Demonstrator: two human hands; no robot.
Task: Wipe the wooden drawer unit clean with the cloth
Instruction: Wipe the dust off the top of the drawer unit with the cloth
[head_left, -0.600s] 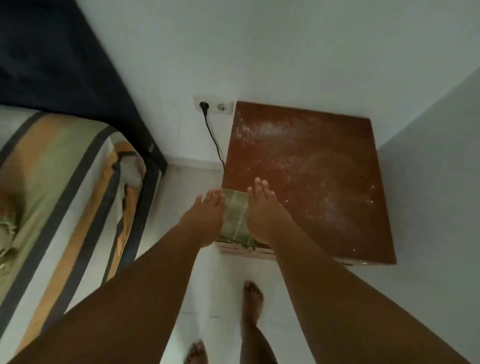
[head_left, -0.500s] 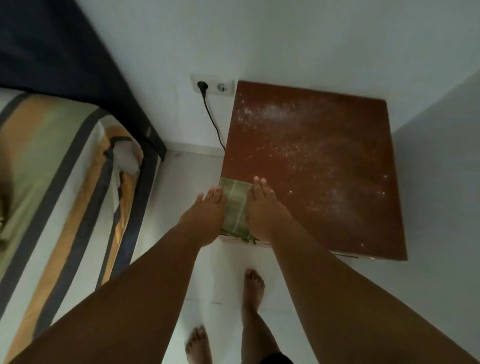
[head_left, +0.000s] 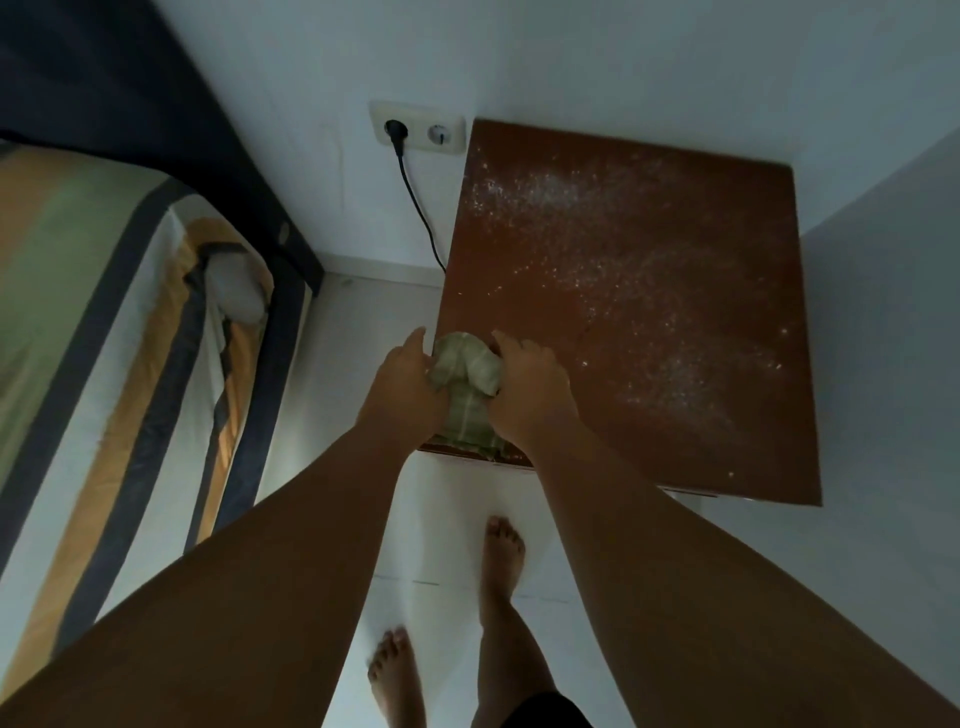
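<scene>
Drawer unit: the wooden drawer unit (head_left: 649, 322) is standing in the corner of the room, its reddish-brown top facing the camera, with white walls running behind it and along its right side.
Dust: white specks (head_left: 597, 244) are lying scattered over the far and right parts of the top.
Cloth: the green checked cloth (head_left: 465, 382) is sitting bunched at the near left corner of the top, its lower part hanging over the near edge.
Left hand: the left hand (head_left: 402, 384) is curling its fingers onto the left side of the cloth and gripping it at the unit's left edge.
Right hand: the right hand (head_left: 530, 387) is closing its bent fingers on the right side of the cloth, pressing down onto the top.
Socket: a black plug and cable (head_left: 410, 182) are hanging from the wall socket (head_left: 418, 129) left of the unit.
Bed: a striped bed (head_left: 104, 332) is lying at the far left.
Feet: two bare feet (head_left: 498, 556) are standing on the pale floor (head_left: 337, 364) near the unit.
</scene>
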